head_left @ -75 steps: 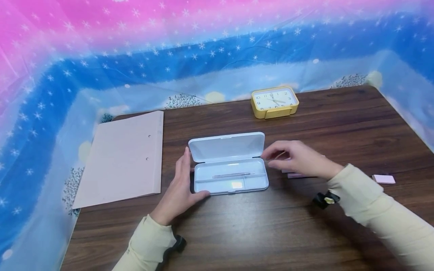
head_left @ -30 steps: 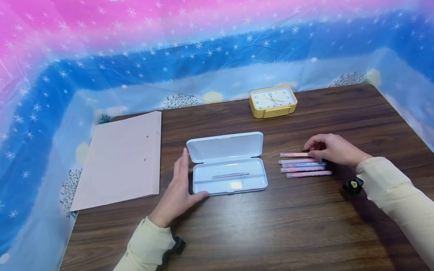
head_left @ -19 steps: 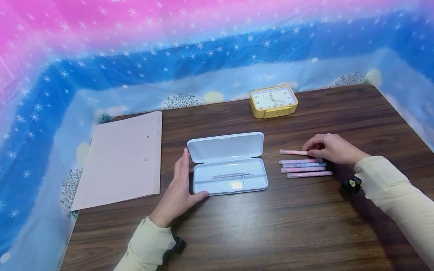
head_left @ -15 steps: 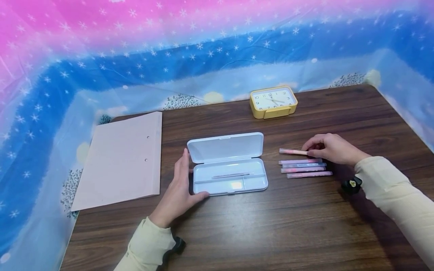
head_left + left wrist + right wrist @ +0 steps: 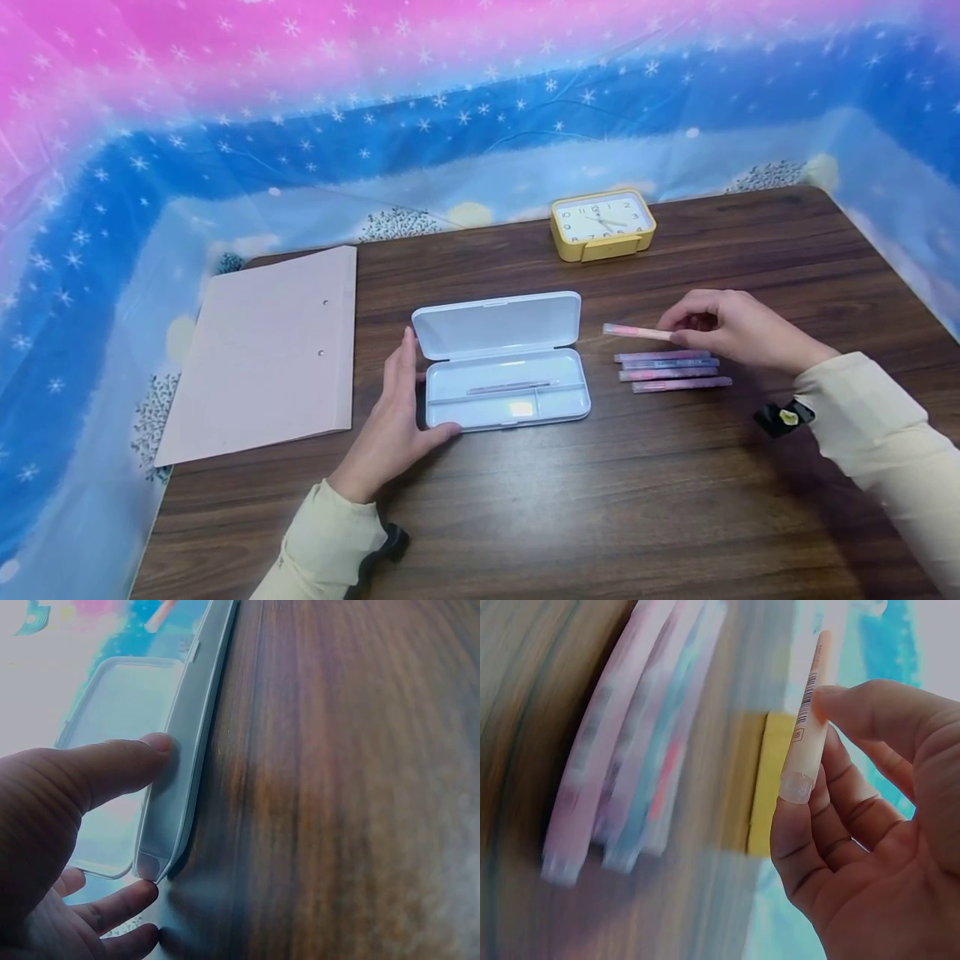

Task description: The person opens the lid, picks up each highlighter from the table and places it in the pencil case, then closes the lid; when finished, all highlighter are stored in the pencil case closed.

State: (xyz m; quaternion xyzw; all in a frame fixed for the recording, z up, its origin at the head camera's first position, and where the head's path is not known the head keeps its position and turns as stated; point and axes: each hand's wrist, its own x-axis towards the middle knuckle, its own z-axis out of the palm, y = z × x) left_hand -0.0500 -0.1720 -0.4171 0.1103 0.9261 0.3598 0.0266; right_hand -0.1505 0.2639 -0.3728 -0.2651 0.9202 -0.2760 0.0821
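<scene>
Peach pen (image 5: 637, 332) has scooted left a bit, pinched in my right grip (image 5: 731, 327), just beyond the other pens (image 5: 667, 364). I'd keep it level; my left hand (image 5: 393, 421) lies spread against the white case (image 5: 465, 412).

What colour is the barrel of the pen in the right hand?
Pale peach; the pen barrel shows best in the right wrist view.

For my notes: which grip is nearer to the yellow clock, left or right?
Right. The right grip, pinching a peach pen, is in front of the yellow clock, toward the right. The left grip, touching the white case, is farther in front, toward the left.
</scene>
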